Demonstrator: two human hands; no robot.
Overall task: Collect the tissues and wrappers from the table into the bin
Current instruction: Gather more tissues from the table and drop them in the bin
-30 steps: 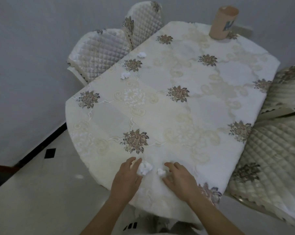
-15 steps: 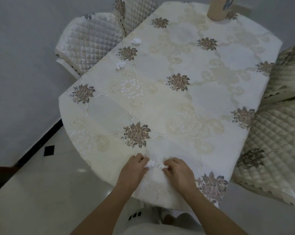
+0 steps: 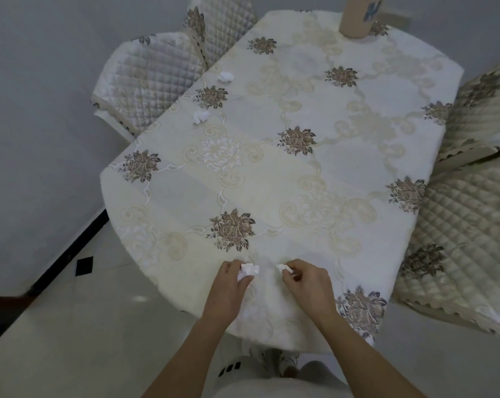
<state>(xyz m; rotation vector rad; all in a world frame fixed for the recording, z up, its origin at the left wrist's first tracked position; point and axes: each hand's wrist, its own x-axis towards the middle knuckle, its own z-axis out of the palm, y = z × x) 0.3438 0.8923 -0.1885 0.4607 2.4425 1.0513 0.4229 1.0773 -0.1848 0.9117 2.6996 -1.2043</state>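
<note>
My left hand (image 3: pixel 228 285) is closed around a crumpled white tissue (image 3: pixel 248 270) at the near edge of the table (image 3: pixel 343 133). My right hand (image 3: pixel 309 282) pinches a smaller white tissue (image 3: pixel 284 268) just beside it. Two more crumpled tissues lie far off on the left side of the table: one (image 3: pixel 200 116) near the edge, another (image 3: pixel 225 77) farther back. A tan paper bin (image 3: pixel 357 15) stands at the far end of the table, its top cut off by the frame.
A cream floral cloth covers the table. Quilted chairs stand at the far left (image 3: pixel 151 81), behind it (image 3: pixel 223 24), and along the right side (image 3: pixel 467 225). Pale tiled floor (image 3: pixel 56 326) lies to the left below the grey wall.
Both hands went from resting flat by the tissues to closing on them and lifting them slightly. The view has shifted forward, so the bin now sits at the top edge.
</note>
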